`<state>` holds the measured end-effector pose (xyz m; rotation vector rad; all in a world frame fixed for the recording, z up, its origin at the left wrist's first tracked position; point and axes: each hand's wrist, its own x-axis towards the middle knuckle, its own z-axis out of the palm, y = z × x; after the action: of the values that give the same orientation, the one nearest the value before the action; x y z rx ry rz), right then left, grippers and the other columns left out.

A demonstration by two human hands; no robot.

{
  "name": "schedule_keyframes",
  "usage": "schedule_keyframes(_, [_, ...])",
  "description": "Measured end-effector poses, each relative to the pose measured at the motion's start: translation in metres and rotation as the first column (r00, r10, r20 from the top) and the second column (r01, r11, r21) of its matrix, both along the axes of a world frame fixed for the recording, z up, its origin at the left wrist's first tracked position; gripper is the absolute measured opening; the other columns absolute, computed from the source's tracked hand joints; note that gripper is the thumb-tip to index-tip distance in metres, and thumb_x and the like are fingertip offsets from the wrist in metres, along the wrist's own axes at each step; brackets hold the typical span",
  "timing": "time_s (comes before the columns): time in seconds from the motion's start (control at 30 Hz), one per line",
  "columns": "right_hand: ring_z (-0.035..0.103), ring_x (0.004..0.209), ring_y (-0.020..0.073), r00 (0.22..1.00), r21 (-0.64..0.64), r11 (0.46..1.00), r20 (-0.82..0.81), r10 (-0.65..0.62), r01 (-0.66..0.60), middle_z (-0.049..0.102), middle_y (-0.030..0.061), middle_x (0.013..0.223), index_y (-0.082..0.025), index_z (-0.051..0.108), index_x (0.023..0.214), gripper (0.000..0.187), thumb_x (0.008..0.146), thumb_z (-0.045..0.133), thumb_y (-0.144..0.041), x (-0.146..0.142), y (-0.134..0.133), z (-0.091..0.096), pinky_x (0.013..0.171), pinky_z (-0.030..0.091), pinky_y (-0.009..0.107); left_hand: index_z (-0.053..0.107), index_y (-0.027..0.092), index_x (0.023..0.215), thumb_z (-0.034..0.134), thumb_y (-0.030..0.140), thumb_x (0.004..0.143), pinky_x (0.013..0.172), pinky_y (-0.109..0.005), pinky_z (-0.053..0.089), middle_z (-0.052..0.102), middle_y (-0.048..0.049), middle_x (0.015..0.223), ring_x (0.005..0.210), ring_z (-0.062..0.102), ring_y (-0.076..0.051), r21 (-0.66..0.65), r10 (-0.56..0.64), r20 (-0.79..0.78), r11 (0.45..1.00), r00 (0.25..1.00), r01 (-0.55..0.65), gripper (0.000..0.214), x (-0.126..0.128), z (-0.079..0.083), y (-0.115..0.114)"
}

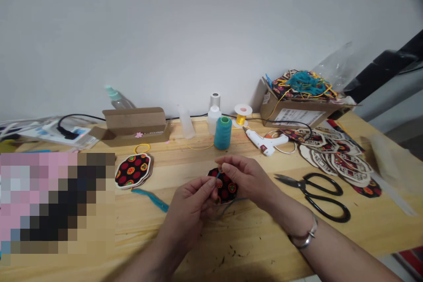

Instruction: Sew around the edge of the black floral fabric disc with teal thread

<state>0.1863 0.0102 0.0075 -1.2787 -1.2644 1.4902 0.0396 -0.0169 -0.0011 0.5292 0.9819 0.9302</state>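
Behind the left hand (191, 202), a patterned piece (228, 188) lies partly hidden.

Even, rather cool light of middling brightness fills the view, its source out of frame; the wall (185, 39) is palest near its middle and greyer toward the edges. Shadows are soft, darkest beneath the left forearm (150, 253). The bracelet (309, 237) glints. Thread (217, 176) at the fingers (209, 183) looks soft, the box label (299, 116) unreadable. A dark blur covers the upper right corner; coarse pixels mask the lower left.
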Motion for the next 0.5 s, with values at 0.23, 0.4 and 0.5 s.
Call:
schedule_keyframes(0.23, [0.057, 0.055, 0.0108, 0.972, -0.201, 0.973, -0.223, 0.071, -0.117, 0.066, 0.0001, 0.063, -0.014, 0.067, 0.084, 0.027, 0.062, 0.071, -0.030, 0.0004, -0.0006, -0.0015, 0.057, 0.046, 0.025, 0.061, 0.012, 0.063, 0.066, 0.027, 0.073, 0.039, -0.016, 0.017, 0.043, 0.0062, 0.049, 0.041, 0.021, -0.002, 0.029, -0.014, 0.005, 0.999, 1.000, 0.013, 0.019, 0.0006, 0.0004, 0.0014])
schedule_keyframes(0.4, [0.053, 0.047, 0.0094, 0.971, -0.168, 0.981, -0.232, 0.058, -0.099, 0.061, -0.0009, 0.052, -0.013, 0.064, 0.065, 0.017, 0.062, 0.071, -0.028, -0.0035, -0.0018, -0.0014, 0.048, 0.043, 0.023, 0.059, 0.014, 0.059, 0.063, 0.031, 0.075, 0.040, -0.018, 0.019, 0.035, 0.0079, 0.045, 0.041, 0.022, -0.004, 0.076, -0.073, -0.069, 0.994, 0.995, 0.078, 0.024, -0.0003, -0.0012, -0.0018])
schedule_keyframes(0.5, [0.052, 0.050, 0.0086, 0.986, -0.105, 0.994, -0.166, 0.012, -0.030, 0.060, -0.0015, 0.054, -0.014, 0.063, 0.063, 0.013, 0.063, 0.069, -0.026, -0.0005, 0.0000, 0.0001, 0.049, 0.042, 0.021, 0.062, 0.016, 0.061, 0.061, 0.032, 0.076, 0.049, -0.019, 0.031, 0.046, 0.0044, 0.050, 0.048, 0.039, -0.008, 0.166, -0.077, -0.226, 0.979, 0.971, 0.116, 0.023, -0.0013, 0.0012, -0.0028])
